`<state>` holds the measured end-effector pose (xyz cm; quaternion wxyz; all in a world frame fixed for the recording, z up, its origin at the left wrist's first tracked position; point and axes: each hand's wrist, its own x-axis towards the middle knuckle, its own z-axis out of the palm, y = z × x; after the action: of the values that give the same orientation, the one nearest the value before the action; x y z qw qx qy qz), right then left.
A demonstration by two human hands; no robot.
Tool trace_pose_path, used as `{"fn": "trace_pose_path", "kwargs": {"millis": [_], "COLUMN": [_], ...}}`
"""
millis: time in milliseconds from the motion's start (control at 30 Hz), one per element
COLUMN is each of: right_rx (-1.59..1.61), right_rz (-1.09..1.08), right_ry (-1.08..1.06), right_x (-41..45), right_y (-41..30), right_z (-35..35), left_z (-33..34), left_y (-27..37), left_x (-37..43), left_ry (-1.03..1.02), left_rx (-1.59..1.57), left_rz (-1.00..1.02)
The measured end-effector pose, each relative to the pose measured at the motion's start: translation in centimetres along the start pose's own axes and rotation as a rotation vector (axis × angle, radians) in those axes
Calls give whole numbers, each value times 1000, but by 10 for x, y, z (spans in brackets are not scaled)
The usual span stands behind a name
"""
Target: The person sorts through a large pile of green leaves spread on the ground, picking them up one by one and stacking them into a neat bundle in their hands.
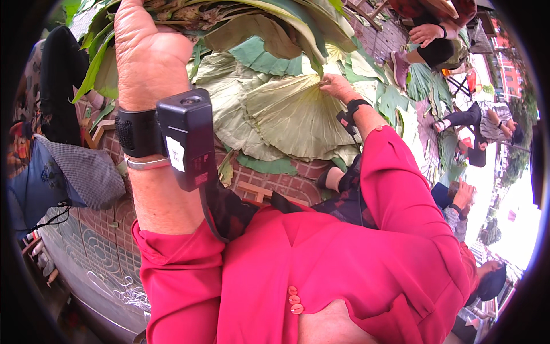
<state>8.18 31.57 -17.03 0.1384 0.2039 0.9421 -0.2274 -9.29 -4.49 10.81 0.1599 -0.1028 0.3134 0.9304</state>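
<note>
My left hand [150, 56] is large at the upper left, against a thick stack of folded lotus leaves [266, 30] with cut stem ends showing. Its fingertips are cut off or hidden, so its grip cannot be told. My right hand [337, 86] pinches the stem-side point of a broad, pale lotus leaf [296, 116], which spreads like a fan over other flattened leaves. Those leaves lie before me, just below the raised stack. Both wrists wear black straps; a black camera box is on the left one, beside a metal bracelet.
Loose lotus leaves [425, 81] cover the paving at the right. A small wooden stool [258, 191] stands near my lap. A person in dark trousers [62, 86] is close at the left; another person's hand [426, 34] is at the upper right. White string [129, 294] lies at the lower left.
</note>
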Motion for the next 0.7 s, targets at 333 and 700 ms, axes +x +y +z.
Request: {"fn": "trace_pose_path", "kwargs": {"millis": [333, 700], "right_rx": [4, 47], "right_rz": [-13, -16], "right_ry": [29, -183], "right_x": [46, -7], "right_y": [41, -21], "right_z": [20, -32], "left_z": [-2, -2], "left_y": [-5, -2], "left_x": [1, -3], "left_ry": [-84, -143], "left_rx": [-34, -27], "left_rz": [17, 36]}}
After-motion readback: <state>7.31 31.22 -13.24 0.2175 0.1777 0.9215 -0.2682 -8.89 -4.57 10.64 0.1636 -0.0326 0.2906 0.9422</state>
